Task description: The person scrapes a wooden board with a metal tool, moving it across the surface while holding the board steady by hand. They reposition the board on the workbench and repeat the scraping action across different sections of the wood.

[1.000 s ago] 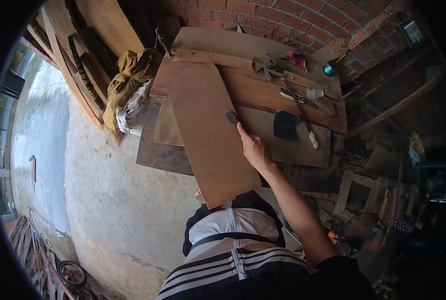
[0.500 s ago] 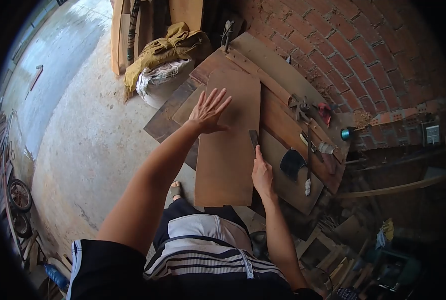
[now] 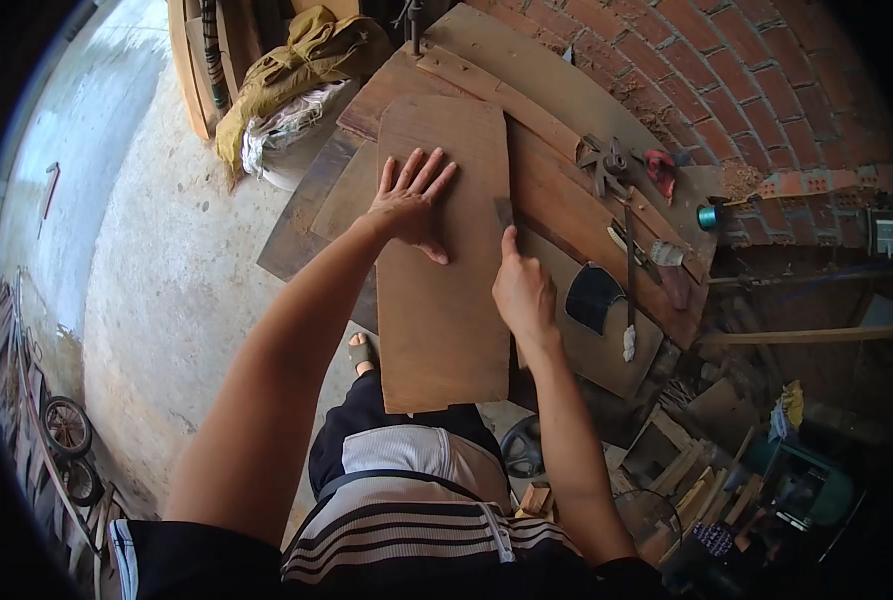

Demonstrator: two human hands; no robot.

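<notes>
A long brown wooden board (image 3: pixel 444 330) with a tapered far end lies in front of me, its near end by my waist. My left hand (image 3: pixel 411 208) rests on its upper left part, palm down with fingers spread. My right hand (image 3: pixel 526 297) is closed round a flat-bladed tool (image 3: pixel 503 211), index finger stretched along it. The dark blade overlaps the board's right edge in this view; the grip is hidden in my fist.
Under the board are more planks (image 3: pixel 556 220). To the right lie a dark cloth piece (image 3: pixel 594 298), a thin rod (image 3: pixel 629 270), a glass jar (image 3: pixel 667 253), a metal clamp-like part (image 3: pixel 606 165) and a teal spool (image 3: pixel 707 217). A brick wall (image 3: pixel 686 80) rises behind; tied sacks (image 3: pixel 306 70) stand far left.
My left hand has come down flat onto the board, its fingers still spread. My right hand and the tool have moved slightly away from me along the board's right edge. The camera view has shifted.
</notes>
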